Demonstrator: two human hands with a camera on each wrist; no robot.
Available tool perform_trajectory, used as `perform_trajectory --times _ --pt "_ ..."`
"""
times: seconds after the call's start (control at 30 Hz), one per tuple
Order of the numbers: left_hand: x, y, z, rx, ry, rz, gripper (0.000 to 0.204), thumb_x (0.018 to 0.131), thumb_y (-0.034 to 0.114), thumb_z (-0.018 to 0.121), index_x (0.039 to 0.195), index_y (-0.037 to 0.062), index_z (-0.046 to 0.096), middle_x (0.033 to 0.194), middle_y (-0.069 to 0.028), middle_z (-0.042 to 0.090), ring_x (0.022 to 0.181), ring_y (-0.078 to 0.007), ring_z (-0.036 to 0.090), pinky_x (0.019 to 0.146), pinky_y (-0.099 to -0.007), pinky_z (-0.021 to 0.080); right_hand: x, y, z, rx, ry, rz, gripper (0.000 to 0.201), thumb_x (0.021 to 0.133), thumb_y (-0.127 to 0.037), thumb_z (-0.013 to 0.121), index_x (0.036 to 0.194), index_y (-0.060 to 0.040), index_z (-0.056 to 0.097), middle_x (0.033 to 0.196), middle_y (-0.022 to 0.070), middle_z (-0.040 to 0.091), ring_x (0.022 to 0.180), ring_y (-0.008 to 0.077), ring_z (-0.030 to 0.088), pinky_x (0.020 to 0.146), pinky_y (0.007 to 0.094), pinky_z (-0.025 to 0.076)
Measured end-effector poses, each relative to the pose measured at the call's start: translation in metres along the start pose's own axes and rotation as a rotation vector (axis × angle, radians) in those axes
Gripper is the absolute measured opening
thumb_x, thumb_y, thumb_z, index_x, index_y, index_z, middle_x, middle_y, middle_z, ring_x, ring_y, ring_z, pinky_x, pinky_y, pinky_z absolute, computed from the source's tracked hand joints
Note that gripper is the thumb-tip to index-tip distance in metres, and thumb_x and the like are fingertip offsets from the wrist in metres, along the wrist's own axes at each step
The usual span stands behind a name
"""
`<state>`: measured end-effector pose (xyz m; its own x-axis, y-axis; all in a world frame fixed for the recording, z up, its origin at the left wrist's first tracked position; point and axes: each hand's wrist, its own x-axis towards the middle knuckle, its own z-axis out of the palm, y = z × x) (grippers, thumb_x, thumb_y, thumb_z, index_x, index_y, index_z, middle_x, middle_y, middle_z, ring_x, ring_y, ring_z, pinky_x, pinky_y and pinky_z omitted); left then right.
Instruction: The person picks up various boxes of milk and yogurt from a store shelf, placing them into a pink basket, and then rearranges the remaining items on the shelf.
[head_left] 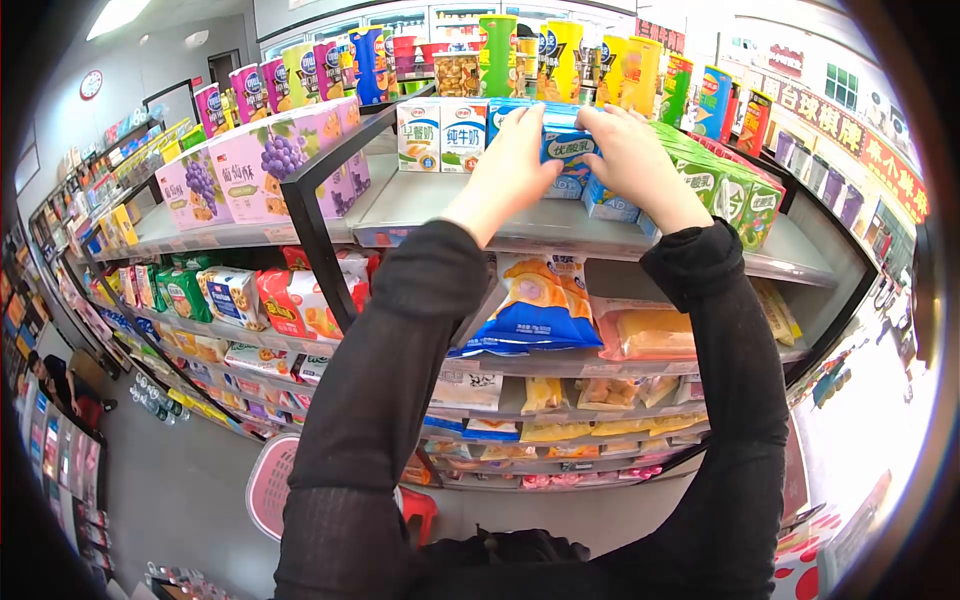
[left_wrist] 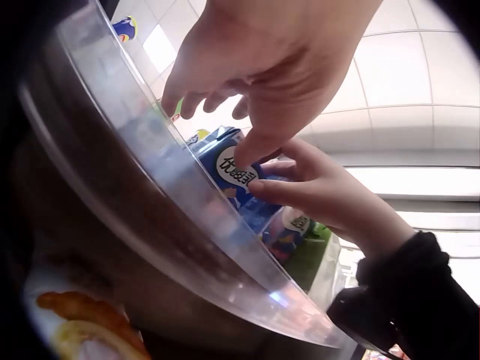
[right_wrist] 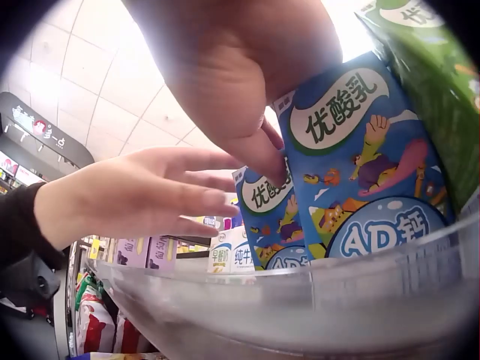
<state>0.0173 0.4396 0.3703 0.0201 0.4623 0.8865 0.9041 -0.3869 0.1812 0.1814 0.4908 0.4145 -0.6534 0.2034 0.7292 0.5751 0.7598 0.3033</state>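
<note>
Both hands are at a blue drink carton (head_left: pixel 570 150) on the top shelf. My left hand (head_left: pixel 508 165) is at its left, the thumb at the carton's front in the left wrist view; in the right wrist view the left hand's (right_wrist: pixel 135 195) fingers are extended. My right hand (head_left: pixel 635 160) holds the carton (left_wrist: pixel 225 161) from the right, thumb on its front and fingers over its top. The right wrist view has this smaller-looking carton (right_wrist: pixel 274 225) left of a larger-looking blue one (right_wrist: pixel 360 165). The far fingertips are partly hidden.
White milk cartons (head_left: pixel 442 135) stand left, green cartons (head_left: pixel 735 190) right. A clear shelf lip (left_wrist: pixel 187 217) runs along the front. Behind are snack canisters (head_left: pixel 558 60). A black shelf frame (head_left: pixel 325 240) rises left, near purple boxes (head_left: pixel 255 175). Bagged snacks (head_left: pixel 535 300) lie below.
</note>
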Motion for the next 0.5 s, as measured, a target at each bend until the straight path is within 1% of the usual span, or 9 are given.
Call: perform_trajectory --times 0.03,0.1,0.27,0.3,0.33,0.37,0.4,0.43,0.5 --pt "0.009 0.006 -0.003 -0.002 0.002 -0.003 0.060 0.075 0.016 0.066 0.127 0.0002 0.040 0.123 -0.0188 0.048 0.116 -0.0318 0.045 0.098 -0.0362 0.037 0.001 0.002 0.000 0.045 -0.020 -0.014 0.027 0.072 -0.007 0.060 0.098 -0.0028 0.051 0.095 0.0163 0.060 0.099 0.0330 0.055 0.084 0.0438 0.044" --pt "0.025 0.013 -0.007 -0.048 -0.265 -0.139 0.057 0.074 0.017 0.068 0.123 0.0008 0.045 0.116 -0.0195 0.053 0.111 -0.0313 0.050 0.093 -0.0357 0.041 0.000 0.006 0.000 0.090 -0.041 -0.028 0.027 0.072 -0.005 0.059 0.097 -0.0021 0.050 0.088 0.0165 0.061 0.090 0.0333 0.058 0.077 0.0421 0.046" --pt "0.030 -0.013 0.003 -0.020 -0.113 -0.093 0.044 0.072 0.014 0.069 0.111 0.0021 0.053 0.104 -0.0189 0.058 0.095 -0.0308 0.058 0.081 -0.0365 0.046 -0.003 0.008 0.010 0.081 0.063 -0.032 0.039 0.073 -0.005 0.059 0.110 -0.0014 0.048 0.096 0.0195 0.060 0.092 0.0358 0.057 0.080 0.0409 0.046" --pt "0.029 -0.014 -0.004 0.021 -0.068 -0.077 0.044 0.072 0.013 0.069 0.111 0.0018 0.053 0.104 -0.0191 0.058 0.095 -0.0310 0.058 0.081 -0.0364 0.046 -0.002 0.009 0.009 0.067 -0.016 -0.004 0.052 0.073 -0.009 0.063 0.120 -0.0005 0.044 0.108 0.0207 0.056 0.102 0.0350 0.054 0.087 0.0401 0.044" --pt "0.026 -0.016 -0.011 0.063 -0.026 -0.063 0.044 0.071 0.012 0.069 0.110 0.0016 0.053 0.104 -0.0193 0.058 0.095 -0.0313 0.057 0.081 -0.0364 0.046 -0.001 0.014 0.011 0.079 -0.020 -0.004 0.052 0.073 -0.009 0.063 0.120 -0.0005 0.044 0.108 0.0207 0.056 0.102 0.0350 0.054 0.087 0.0401 0.044" --pt "0.026 -0.020 -0.021 0.064 -0.012 -0.016 0.044 0.071 0.012 0.069 0.111 0.0012 0.053 0.100 -0.0181 0.059 0.094 -0.0318 0.057 0.082 -0.0358 0.046 -0.001 0.019 0.015 0.075 0.106 -0.096 0.055 0.072 -0.012 0.066 0.120 0.0009 0.044 0.108 0.0214 0.056 0.103 0.0341 0.054 0.087 0.0396 0.044" --pt "0.021 -0.016 -0.034 0.118 0.045 -0.024 0.046 0.071 0.012 0.070 0.113 0.0006 0.053 0.098 -0.0156 0.061 0.090 -0.0271 0.060 0.077 -0.0336 0.047 0.000 0.017 0.019 0.075 0.234 -0.189 0.059 0.070 -0.016 0.069 0.120 0.0022 0.044 0.109 0.0221 0.055 0.104 0.0331 0.054 0.088 0.0392 0.044" --pt "0.019 -0.016 -0.051 0.072 -0.011 -0.069 0.047 0.071 0.013 0.071 0.113 0.0004 0.054 0.097 -0.0139 0.061 0.087 -0.0240 0.061 0.074 -0.0325 0.048 0.003 0.007 0.007 0.192 0.148 -0.108 0.069 0.068 -0.021 0.073 0.125 0.0019 0.041 0.120 0.0233 0.050 0.114 0.0335 0.048 0.095 0.0380 0.040" --pt "0.009 -0.008 -0.088 -0.010 -0.071 -0.104 0.047 0.072 0.014 0.072 0.113 0.0002 0.055 0.096 -0.0116 0.063 0.082 -0.0188 0.062 0.070 -0.0307 0.050 0.008 -0.016 -0.007 0.403 0.272 -0.204 0.066 0.073 -0.027 0.072 0.125 0.0015 0.043 0.121 0.0216 0.051 0.112 0.0333 0.050 0.095 0.0355 0.040"
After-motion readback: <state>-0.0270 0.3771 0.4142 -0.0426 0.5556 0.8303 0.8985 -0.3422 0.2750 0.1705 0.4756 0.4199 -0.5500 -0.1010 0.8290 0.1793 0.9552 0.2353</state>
